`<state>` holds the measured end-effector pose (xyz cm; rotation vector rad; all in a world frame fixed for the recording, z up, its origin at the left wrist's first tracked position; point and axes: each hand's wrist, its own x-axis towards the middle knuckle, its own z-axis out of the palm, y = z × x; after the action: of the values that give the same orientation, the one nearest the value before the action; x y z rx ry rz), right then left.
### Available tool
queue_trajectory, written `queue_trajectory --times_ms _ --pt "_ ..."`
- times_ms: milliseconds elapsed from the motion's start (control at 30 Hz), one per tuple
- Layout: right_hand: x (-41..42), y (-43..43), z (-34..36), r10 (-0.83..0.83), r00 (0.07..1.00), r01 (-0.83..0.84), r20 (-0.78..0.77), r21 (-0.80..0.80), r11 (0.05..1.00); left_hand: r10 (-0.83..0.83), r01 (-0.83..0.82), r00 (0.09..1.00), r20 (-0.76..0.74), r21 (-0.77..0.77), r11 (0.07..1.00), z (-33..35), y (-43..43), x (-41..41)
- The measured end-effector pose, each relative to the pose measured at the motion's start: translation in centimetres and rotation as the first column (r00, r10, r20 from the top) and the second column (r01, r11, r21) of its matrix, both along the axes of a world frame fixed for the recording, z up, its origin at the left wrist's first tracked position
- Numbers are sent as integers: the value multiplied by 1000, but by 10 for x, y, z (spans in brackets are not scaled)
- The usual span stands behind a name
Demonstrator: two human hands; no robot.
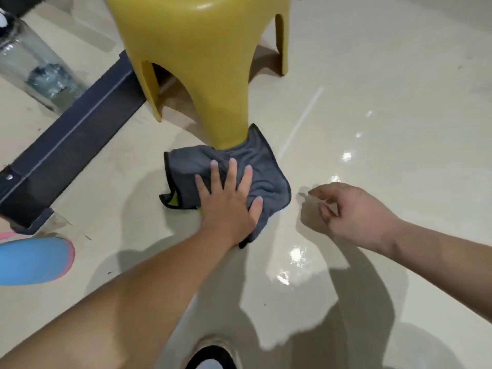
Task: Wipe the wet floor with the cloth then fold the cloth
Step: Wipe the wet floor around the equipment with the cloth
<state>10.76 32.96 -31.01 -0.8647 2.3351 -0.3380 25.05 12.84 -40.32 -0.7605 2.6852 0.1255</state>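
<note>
A grey cloth (263, 166) with a dark hem and a bit of yellow-green at one corner lies rumpled on the glossy beige floor (372, 89), pushed up against a leg of the yellow stool. My left hand (229, 198) lies flat on the cloth, palm down, fingers spread. My right hand (351, 211) hovers just right of the cloth, above the floor, fingers loosely curled and holding nothing. Shiny wet spots (295, 257) glint on the floor below and right of the cloth.
A yellow plastic stool (202, 62) stands just beyond the cloth. A dark blue bar (72, 137) runs diagonally at left, with a clear plastic bottle (34, 65) behind it. A blue and pink object (34, 259) lies at the left edge. A dark shoe (210, 358) shows at the bottom.
</note>
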Motion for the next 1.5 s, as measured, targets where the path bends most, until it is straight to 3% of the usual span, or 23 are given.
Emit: queue_trajectory --times_ms 67,167,233,300,367,400,467,533,600,700,900,1033,1167,1267,1367,1500 --pt "-4 27 4 -63 998 64 -18 51 997 -69 70 997 -24 50 996 3 50 -8" --pt "-6 65 4 -172 985 172 -16 59 983 -364 372 928 -81 142 917 8 143 16" --pt "-3 91 4 -207 978 208 -19 96 974 -605 613 788 -112 239 753 6 190 37" --pt "3 116 1 -181 983 179 -4 166 970 -810 812 568 -144 256 524 2 201 46" --pt "7 136 2 -140 990 132 26 210 969 -890 906 404 -210 225 358 1 185 37" --pt "8 144 4 -125 991 111 51 223 969 -893 926 365 -263 197 321 1 173 29" --pt "10 155 8 -84 991 58 102 238 970 -888 921 385 -250 164 353 7 151 11" --pt "12 166 16 -5 993 -22 117 226 974 -873 875 477 -103 151 460 24 146 -2" --pt "16 179 25 73 989 -97 129 191 977 -880 874 474 -23 136 467 35 150 -3" --pt "25 205 31 155 979 -169 131 102 980 -884 847 460 88 254 466 38 161 -9" --pt "38 273 14 -31 992 39 124 -59 997 -930 905 312 197 238 354 35 217 -100" --pt "50 318 3 -193 981 194 29 -41 980 -913 869 308 267 310 384 47 299 -132" --pt "61 331 -18 -187 972 187 -139 -13 982 -932 923 207 296 258 287 77 327 -173" --pt "65 301 -44 -147 970 142 -195 -40 989 -904 933 263 336 150 327 101 319 -204" --pt "61 283 -71 -91 975 98 -204 26 995 -821 856 446 355 99 508 110 319 -217" --pt "25 308 -81 -102 961 122 -258 62 991 -661 642 751 6 227 732 95 334 -201"
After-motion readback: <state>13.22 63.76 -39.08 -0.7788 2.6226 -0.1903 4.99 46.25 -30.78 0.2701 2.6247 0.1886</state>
